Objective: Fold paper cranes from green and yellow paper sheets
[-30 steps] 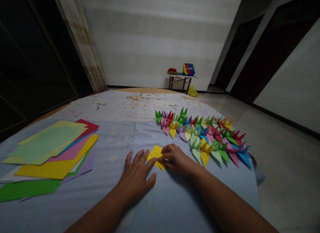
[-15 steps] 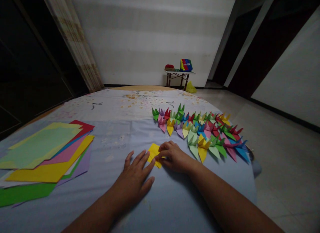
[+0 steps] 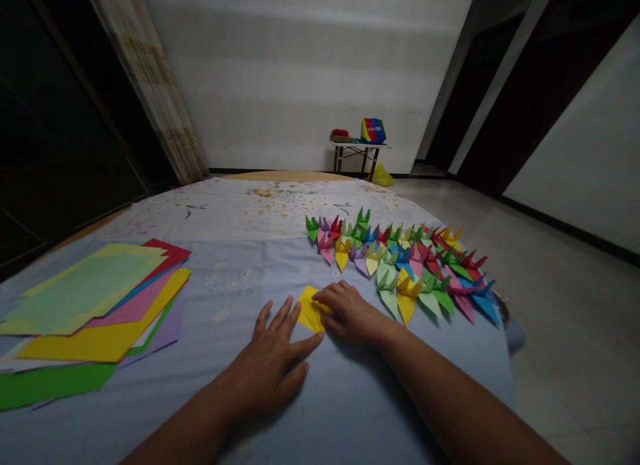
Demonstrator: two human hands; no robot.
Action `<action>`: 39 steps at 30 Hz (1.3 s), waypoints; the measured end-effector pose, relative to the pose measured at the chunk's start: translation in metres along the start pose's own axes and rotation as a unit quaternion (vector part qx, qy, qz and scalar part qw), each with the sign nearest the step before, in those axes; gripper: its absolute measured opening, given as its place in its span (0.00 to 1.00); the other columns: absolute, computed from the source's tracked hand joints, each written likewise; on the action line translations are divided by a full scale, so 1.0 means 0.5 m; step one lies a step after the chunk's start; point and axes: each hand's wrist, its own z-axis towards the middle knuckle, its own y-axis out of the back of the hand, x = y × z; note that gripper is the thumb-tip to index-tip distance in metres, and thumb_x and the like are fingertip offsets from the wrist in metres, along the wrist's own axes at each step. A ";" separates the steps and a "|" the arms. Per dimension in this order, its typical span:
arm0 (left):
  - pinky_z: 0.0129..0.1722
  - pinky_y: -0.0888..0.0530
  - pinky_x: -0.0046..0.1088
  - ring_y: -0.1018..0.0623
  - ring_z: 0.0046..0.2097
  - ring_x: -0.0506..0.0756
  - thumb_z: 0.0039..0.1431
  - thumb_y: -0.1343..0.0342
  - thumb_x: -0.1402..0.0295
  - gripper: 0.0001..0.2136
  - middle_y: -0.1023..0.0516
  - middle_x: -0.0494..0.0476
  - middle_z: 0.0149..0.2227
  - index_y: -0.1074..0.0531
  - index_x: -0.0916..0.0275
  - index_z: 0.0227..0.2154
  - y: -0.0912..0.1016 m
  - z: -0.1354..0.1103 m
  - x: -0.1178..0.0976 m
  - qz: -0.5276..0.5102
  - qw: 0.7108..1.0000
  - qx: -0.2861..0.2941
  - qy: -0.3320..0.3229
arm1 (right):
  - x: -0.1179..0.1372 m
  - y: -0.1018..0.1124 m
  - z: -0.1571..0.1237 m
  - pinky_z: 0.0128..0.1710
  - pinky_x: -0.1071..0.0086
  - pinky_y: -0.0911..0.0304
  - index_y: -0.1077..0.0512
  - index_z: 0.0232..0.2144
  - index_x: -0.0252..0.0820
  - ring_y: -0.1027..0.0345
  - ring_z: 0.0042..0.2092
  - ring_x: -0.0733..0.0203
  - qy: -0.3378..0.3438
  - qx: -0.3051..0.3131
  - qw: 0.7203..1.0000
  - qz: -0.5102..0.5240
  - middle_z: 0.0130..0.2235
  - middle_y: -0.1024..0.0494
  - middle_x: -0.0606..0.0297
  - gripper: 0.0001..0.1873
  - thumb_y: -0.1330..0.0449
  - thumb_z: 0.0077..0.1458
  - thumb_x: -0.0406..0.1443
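A small folded piece of yellow origami paper (image 3: 310,310) lies on the blue cloth between my hands, with crease lines showing on it. My left hand (image 3: 273,365) is spread out flat, its fingertips touching the paper's left side and lower corner. From the right, my right hand (image 3: 351,313) pinches the paper's right edge with curled fingers, which hide that part. Several folded paper cranes (image 3: 385,278) in many colours stand in rows just beyond my right hand.
A stack of coloured paper sheets (image 3: 95,292) lies on the left of the table. The round table wears a blue and flowered tablecloth (image 3: 225,208). By the far wall, a small table (image 3: 357,145) carries a colourful box (image 3: 373,130), with a yellow bag (image 3: 383,175) beside it.
My left index finger has slid from the paper's middle to its lower corner. The right hand's fingers have shifted slightly left over the paper, and more of its left part shows.
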 end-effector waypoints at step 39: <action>0.58 0.56 0.57 0.59 0.64 0.66 0.57 0.51 0.61 0.29 0.55 0.59 0.65 0.53 0.49 0.61 0.001 -0.001 -0.003 -0.006 1.000 -0.009 -0.018 | -0.038 -0.018 0.071 0.28 0.74 0.47 0.30 0.33 0.38 0.38 0.30 0.67 -0.111 -0.016 0.992 0.060 0.30 0.28 0.66 0.15 0.44 0.54 0.46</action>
